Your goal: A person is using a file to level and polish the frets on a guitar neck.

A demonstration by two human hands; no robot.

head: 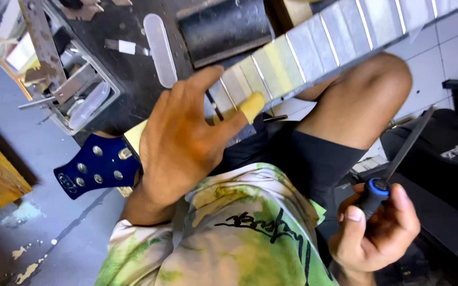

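A guitar neck (314,47) lies across my lap, its fretboard covered in strips of pale tape between metal frets. The blue headstock (94,167) with round tuner posts sticks out at lower left. My left hand (181,137) rests over the neck near the headstock end, thumb and fingers spread, with yellowish tape on one fingertip. My right hand (377,228) at lower right is closed around the blue and black handle of a long dark metal file (406,145), which points up and away from the neck.
A dark workbench (128,69) behind the neck carries a black block (223,26), a pale oblong strip (160,47) and a metal tray of tools (64,79). Black cases (441,159) sit at right on a white tiled floor. My bare knee (367,95) is under the neck.
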